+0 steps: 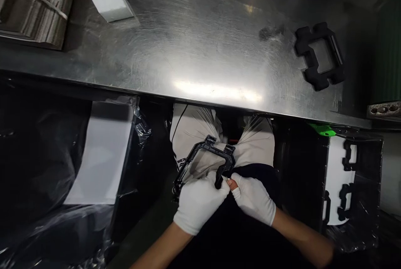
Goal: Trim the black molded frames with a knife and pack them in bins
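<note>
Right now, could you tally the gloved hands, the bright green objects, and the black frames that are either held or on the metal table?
Gloved hands: 2 (left hand, right hand)
Bright green objects: 1 (green object)
Black frames: 2 (held frame, frame on the metal table)
Total: 5

Exposure dim overall. Brushed silver metal tabletop (188,43) carries white glare just off centre, toward 12 o'clock. Deep shadow in the 2 o'clock corner. Glints on crinkled clear plastic sheeting (59,221), 8 o'clock. White-fabric-gloved left hand (200,202) and right hand (253,198) register bright, texture soft.
</note>
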`<state>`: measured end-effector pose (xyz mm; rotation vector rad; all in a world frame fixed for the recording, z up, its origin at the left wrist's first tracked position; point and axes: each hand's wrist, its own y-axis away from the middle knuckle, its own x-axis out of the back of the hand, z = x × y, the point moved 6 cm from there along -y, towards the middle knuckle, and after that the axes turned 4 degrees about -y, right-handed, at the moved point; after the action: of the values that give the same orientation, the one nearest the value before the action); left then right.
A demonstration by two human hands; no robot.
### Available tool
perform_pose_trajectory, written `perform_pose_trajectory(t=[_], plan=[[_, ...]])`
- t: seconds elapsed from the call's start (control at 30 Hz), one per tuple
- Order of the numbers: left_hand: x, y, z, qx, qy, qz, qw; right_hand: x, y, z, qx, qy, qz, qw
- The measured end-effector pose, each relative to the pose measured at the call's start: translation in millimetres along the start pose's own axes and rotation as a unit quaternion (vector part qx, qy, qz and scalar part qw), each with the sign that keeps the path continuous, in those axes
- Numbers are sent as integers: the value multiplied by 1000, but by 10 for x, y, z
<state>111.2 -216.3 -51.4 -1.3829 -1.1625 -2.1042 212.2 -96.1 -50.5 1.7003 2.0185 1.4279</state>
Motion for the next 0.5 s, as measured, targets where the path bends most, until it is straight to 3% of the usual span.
perform_pose_trajectory(t=[0.2,0.27,0.3,0.33,0.4,0.47,0.5], plan=[[12,-85,-74,38,48,-19,998,100,-1,45,25,-106,43,993],[94,-113,-189,49,157,-42,985,204,43,122,36,-191,85,977],[157,-110,-257,56,244,-65,966,260,78,184,34,-233,101,967],[235,-94,-323,66,342,-96,933,314,119,254,26,-271,108,956],[466,-43,-424,90,527,-156,831,445,215,389,3,-321,97,942],[809,-57,-472,106,656,-176,726,685,304,445,8,-320,86,943],[1013,-124,-471,100,697,-168,690,871,333,439,17,-299,100,949]])
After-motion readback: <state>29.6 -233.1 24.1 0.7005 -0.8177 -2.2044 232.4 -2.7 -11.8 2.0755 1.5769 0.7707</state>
